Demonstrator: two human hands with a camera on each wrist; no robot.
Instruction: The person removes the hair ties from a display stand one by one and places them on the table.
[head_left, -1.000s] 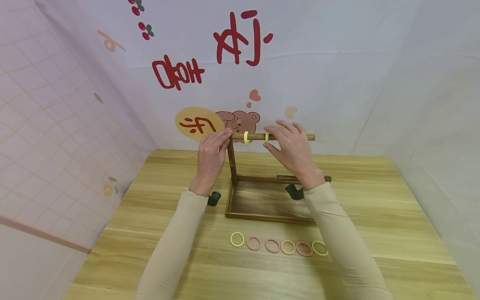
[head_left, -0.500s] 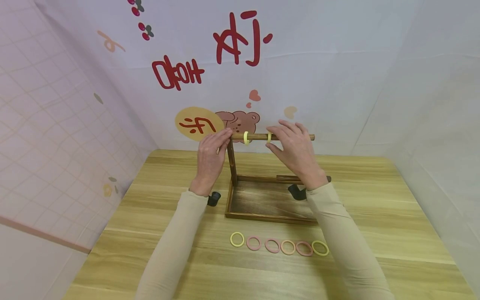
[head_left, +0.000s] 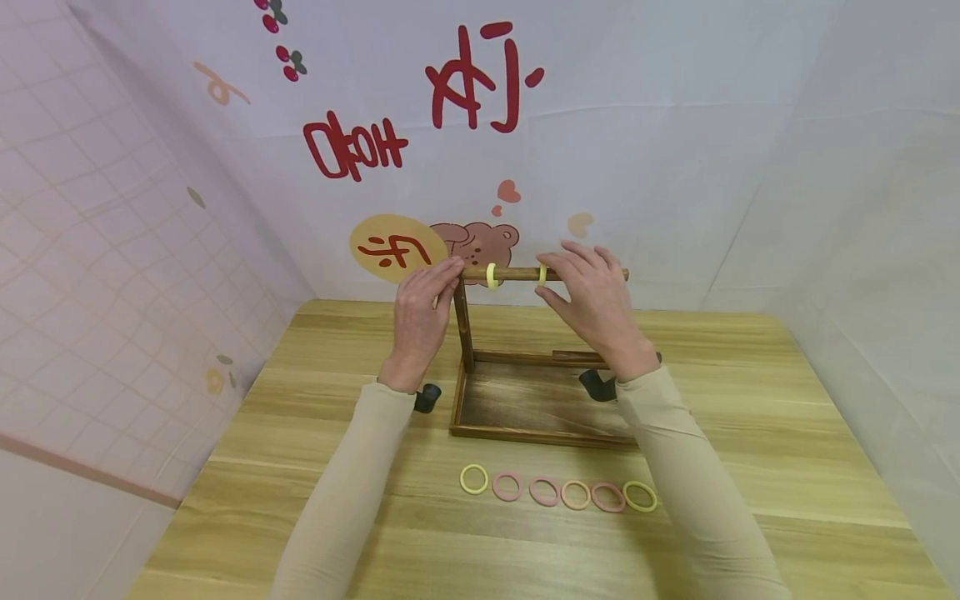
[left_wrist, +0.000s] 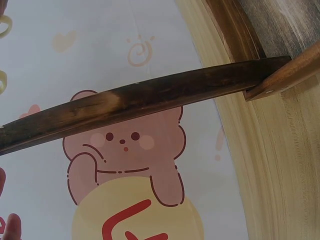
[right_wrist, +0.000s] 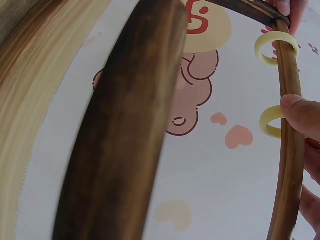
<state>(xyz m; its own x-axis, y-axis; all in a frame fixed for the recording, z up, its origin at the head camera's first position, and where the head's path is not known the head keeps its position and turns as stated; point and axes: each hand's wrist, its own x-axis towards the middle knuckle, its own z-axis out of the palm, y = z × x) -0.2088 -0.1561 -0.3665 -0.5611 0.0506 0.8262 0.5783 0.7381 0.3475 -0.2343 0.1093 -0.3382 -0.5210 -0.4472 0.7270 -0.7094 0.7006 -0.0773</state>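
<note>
A dark wooden stand [head_left: 464, 329] has an upright at its left and a horizontal rod [head_left: 517, 273] on top. My left hand [head_left: 422, 312] holds the stand where rod and upright meet; the right wrist view shows its fingertips at that corner. Two yellow rings hang around the rod. The left ring [head_left: 492, 276] is free of both hands. My right hand [head_left: 592, 300] pinches the other ring [right_wrist: 270, 122] between thumb and fingers, partway along the rod. In the left wrist view, the upright [left_wrist: 150, 97] crosses the picture and only fingertips show at the left edge.
The stand's shallow tray base [head_left: 540, 440] rests on the wood-grain table [head_left: 750, 417]. Before it lies a row of loose rings: a yellow ring [head_left: 461, 479], pink ones, an orange one and another yellow ring [head_left: 640, 510]. A printed white backdrop [head_left: 675, 167] rises behind.
The right hand has moved a little to the right along the rod with its yellow ring, widening the gap between the two rings. The left hand has stayed in place.
</note>
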